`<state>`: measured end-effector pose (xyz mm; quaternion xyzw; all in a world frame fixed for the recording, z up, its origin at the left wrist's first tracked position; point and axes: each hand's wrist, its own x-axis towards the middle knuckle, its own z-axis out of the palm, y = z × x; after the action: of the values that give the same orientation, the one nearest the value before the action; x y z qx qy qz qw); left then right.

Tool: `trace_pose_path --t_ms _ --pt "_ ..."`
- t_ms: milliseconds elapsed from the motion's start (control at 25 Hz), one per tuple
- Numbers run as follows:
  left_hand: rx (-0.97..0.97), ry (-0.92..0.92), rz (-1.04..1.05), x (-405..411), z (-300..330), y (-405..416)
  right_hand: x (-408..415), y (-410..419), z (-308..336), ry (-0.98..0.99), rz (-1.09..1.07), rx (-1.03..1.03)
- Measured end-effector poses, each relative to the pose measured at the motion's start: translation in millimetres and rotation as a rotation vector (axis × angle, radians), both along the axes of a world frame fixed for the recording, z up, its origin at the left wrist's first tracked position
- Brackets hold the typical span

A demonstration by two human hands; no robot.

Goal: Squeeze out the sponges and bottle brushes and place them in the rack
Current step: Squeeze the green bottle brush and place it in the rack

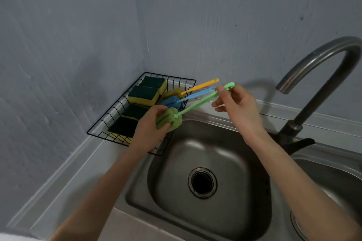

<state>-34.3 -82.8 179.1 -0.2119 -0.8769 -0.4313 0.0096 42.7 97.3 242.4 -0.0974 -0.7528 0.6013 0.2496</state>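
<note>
A green bottle brush (197, 103) is held between both hands over the rack's right edge. My left hand (148, 129) is closed around its green sponge head (169, 118). My right hand (238, 106) pinches the far end of its handle. In the black wire rack (98, 126) in the wall corner lie several yellow sponges with dark green tops (144, 95). A blue bottle brush (172, 101) and a yellow bottle brush (199, 86) also lie there, their handles sticking out over the rack's right rim.
A steel sink basin (231, 154) with a dark drain (202, 182) lies below my hands. A curved dark faucet (321, 60) rises at the right, and a second basin (333, 180) shows at the right edge. Grey walls close in behind and left.
</note>
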Motion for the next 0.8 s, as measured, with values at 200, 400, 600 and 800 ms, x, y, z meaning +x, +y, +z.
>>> trace_pose_path --t_ms 200,400,600,800 --pt "0.000 -0.010 -0.005 -43 -8 -3 -38 -4 -10 -0.038 -0.015 -0.034" --pt "-0.058 -0.079 -0.057 -83 -25 10 -72 1 -27 -0.104 -0.054 -0.024" --pt "-0.128 -0.166 -0.082 -108 -50 21 -92 13 -60 -0.239 -0.097 -0.086" --pt "-0.168 -0.225 -0.084 -109 -62 26 -95 20 -80 -0.315 -0.128 -0.174"
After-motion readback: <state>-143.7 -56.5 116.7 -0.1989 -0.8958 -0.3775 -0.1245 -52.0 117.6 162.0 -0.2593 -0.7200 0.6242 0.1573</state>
